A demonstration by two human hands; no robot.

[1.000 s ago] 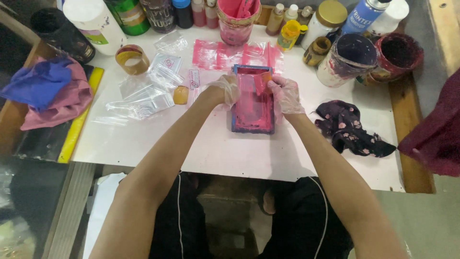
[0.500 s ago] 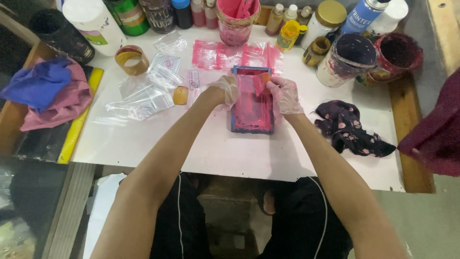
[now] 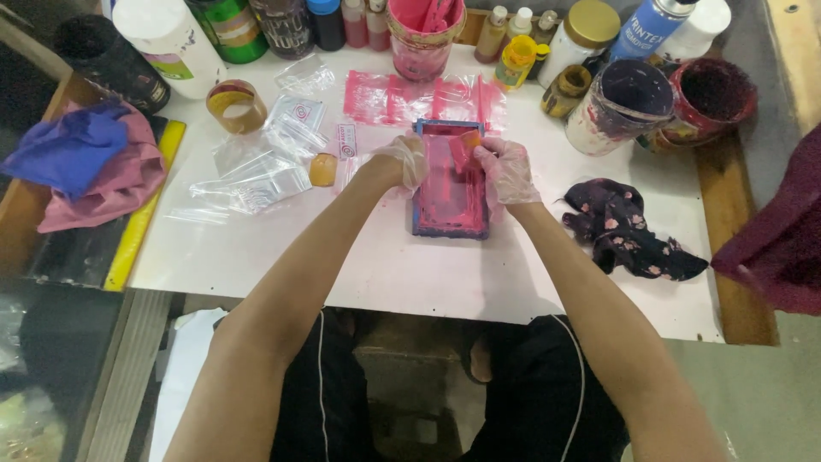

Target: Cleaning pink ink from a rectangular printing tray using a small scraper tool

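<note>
The right hand (image 3: 506, 169), covered by a thin clear glove, is closed around a small pink-smeared scraper (image 3: 466, 147), which is pressed against the inside of a small blue-framed printing screen (image 3: 451, 184) coated in pink ink. The left hand (image 3: 400, 162), gloved likewise, is curled shut against the left edge of the same frame; whether the edge is gripped or only steadied cannot be told. The frame lies flat on the white table (image 3: 445, 274), directly between the two hands and under their fingertips.

Just beyond the hands, pink-stained plastic sheets (image 3: 410, 98) are spread on the table, and behind them a pink-smeared tub (image 3: 421, 38) is seen. To the left of the left hand, a small orange block (image 3: 322, 168) lies just beside the wrist, with clear plastic bags (image 3: 256, 175) scattered further out and a roll of brown tape (image 3: 236, 105) beyond those. Well off to that side, blue and pink cloths (image 3: 85, 162) are heaped next to a yellow ruler (image 3: 141, 218).

To the right of the right hand, a dark flowered rag (image 3: 629, 231) is crumpled near the forearm. Further away on that side, a dark purple-stained pot (image 3: 620, 103) and a red-stained pot (image 3: 710, 98) stand side by side, with small bottles (image 3: 522, 51) ranged along the back edge.
</note>
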